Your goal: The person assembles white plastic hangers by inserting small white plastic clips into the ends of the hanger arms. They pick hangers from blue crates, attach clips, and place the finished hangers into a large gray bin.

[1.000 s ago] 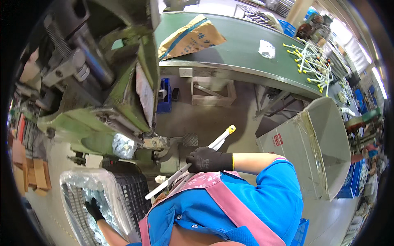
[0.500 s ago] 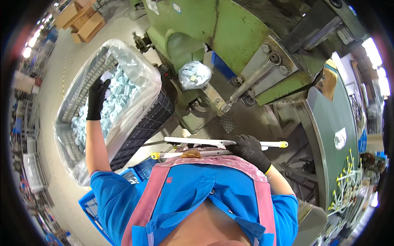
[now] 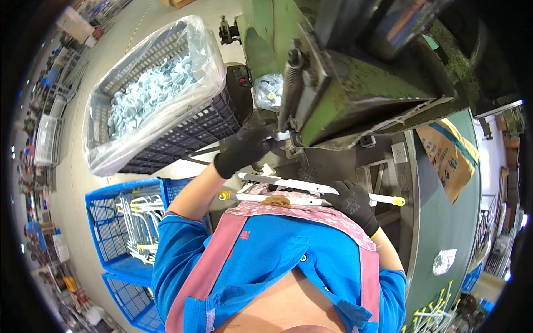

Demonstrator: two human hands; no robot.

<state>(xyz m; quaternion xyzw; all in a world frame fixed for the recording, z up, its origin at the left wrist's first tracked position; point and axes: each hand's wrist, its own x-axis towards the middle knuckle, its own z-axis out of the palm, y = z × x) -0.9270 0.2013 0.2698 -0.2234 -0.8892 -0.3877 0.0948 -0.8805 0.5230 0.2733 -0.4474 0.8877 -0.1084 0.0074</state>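
Note:
My left hand (image 3: 247, 149), in a black glove, is at the green press's (image 3: 338, 111) lower tip. Its fingers close on a small pale plastic piece (image 3: 282, 135), partly hidden by the glove and the machine. In front of my waist lies a pair of white metal tubes (image 3: 288, 183), apparently joined, with yellow end caps. My right hand (image 3: 351, 201), black-gloved too, is wrapped round them near their right end. A coil spring stands on the press just above my left fingers.
A black crate (image 3: 205, 114) lined with clear plastic, full of pale blue-grey plastic pieces (image 3: 152, 89), stands at left. Below it are blue baskets (image 3: 105, 219) with white bent tubes (image 3: 141, 222). A clear bag (image 3: 268, 91) sits behind the press tip. A green table (image 3: 444, 222) with brown paper is at right.
My left hand has left the crate and come right to the press tip, carrying a pale piece. My right hand still grips the tubes. The view has shifted, showing more of the blue baskets.

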